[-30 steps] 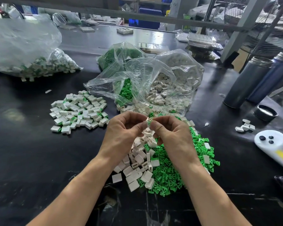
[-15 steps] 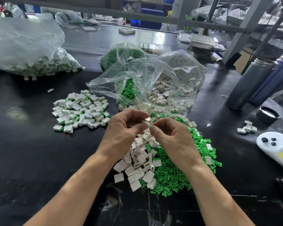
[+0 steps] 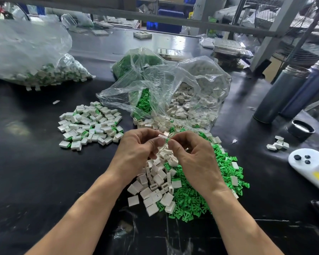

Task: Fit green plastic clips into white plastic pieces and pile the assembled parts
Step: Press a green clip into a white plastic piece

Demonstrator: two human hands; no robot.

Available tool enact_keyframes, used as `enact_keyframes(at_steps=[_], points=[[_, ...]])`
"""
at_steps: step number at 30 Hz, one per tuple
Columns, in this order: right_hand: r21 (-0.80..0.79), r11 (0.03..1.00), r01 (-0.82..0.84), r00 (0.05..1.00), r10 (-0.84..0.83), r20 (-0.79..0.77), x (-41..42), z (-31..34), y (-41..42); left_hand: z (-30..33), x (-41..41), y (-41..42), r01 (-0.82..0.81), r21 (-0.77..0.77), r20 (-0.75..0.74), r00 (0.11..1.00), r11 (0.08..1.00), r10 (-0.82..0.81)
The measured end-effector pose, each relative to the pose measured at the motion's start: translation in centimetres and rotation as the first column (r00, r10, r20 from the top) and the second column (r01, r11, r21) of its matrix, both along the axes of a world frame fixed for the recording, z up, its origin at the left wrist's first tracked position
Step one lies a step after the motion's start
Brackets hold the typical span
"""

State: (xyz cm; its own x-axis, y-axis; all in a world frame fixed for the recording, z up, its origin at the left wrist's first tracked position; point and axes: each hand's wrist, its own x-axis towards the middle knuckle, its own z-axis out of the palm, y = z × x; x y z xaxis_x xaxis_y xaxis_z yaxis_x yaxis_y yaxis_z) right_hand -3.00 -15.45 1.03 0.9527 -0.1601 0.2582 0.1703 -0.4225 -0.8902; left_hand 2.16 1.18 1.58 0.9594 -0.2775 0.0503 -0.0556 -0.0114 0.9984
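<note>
My left hand (image 3: 138,150) pinches a small white plastic piece (image 3: 162,136) at its fingertips. My right hand (image 3: 193,157) meets it from the right and pinches a green clip (image 3: 167,140) against that piece; most of the clip is hidden by fingers. Both hands hover above a loose heap of white pieces (image 3: 155,188) and green clips (image 3: 197,199) on the black table. A pile of assembled white-and-green parts (image 3: 89,124) lies to the left of my hands.
An open clear bag (image 3: 173,92) spilling green clips and white pieces sits behind my hands. A large bag of assembled parts (image 3: 35,70) is at far left. Two metal flasks (image 3: 280,92), a lid (image 3: 300,128) and a white device (image 3: 307,161) stand at right.
Both hands have stayed together over the heap, fingertips working the white piece and clip; the view has shifted slightly. The piles have not changed.
</note>
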Motion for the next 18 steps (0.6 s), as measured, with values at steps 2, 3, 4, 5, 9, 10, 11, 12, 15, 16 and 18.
enact_keyframes(at_steps=[2, 3, 4, 5, 9, 10, 11, 12, 15, 16, 18], points=[[0.041, 0.999, 0.009, 1.0, -0.009, 0.004, 0.09, -0.18, 0.2, -0.11, -0.17, -0.21, -0.022, -0.056, -0.03, 0.999, 0.998, 0.02], [0.064, 0.998, 0.013, 1.0, -0.013, 0.007, 0.16, -0.25, 0.26, -0.15, -0.27, -0.33, -0.035, -0.084, -0.048, 0.998, 0.996, 0.031], [0.081, 0.997, 0.018, 1.0, -0.019, 0.01, 0.21, -0.33, 0.29, -0.19, -0.35, -0.45, -0.046, -0.109, -0.067, 0.997, 0.993, 0.039], [0.092, 0.996, 0.023, 1.0, -0.024, 0.014, 0.24, -0.38, 0.3, -0.23, -0.41, -0.53, -0.053, -0.129, -0.084, 0.996, 0.99, 0.042], [0.096, 0.995, 0.023, 1.0, -0.025, 0.018, 0.24, -0.53, 0.2, -0.14, -0.41, -0.51, -0.044, -0.157, -0.113, 0.993, 0.987, 0.027], [0.09, 0.996, 0.021, 1.0, -0.022, 0.013, 0.22, -0.55, 0.17, -0.09, -0.39, -0.49, -0.037, -0.152, -0.112, 0.993, 0.988, 0.02], [0.084, 0.996, 0.017, 1.0, -0.018, 0.004, 0.19, -0.57, 0.12, -0.07, -0.37, -0.45, -0.033, -0.144, -0.111, 0.994, 0.989, 0.017], [0.081, 0.997, 0.013, 1.0, -0.013, -0.004, 0.18, -0.54, 0.1, -0.03, -0.37, -0.45, -0.03, -0.139, -0.108, 0.994, 0.99, 0.015], [0.096, 0.995, 0.019, 1.0, -0.019, -0.004, 0.14, -0.36, 0.12, -0.06, -0.5, -0.67, -0.038, -0.156, -0.115, 0.993, 0.987, 0.02], [0.1, 0.995, 0.024, 1.0, -0.024, 0.0, 0.11, -0.26, 0.17, -0.08, -0.55, -0.8, -0.044, -0.169, -0.121, 0.992, 0.985, 0.023], [0.1, 0.995, 0.026, 1.0, -0.027, 0.01, 0.02, -0.09, 0.4, -0.1, -0.65, -1.01, -0.047, -0.19, -0.127, 0.992, 0.981, 0.023]])
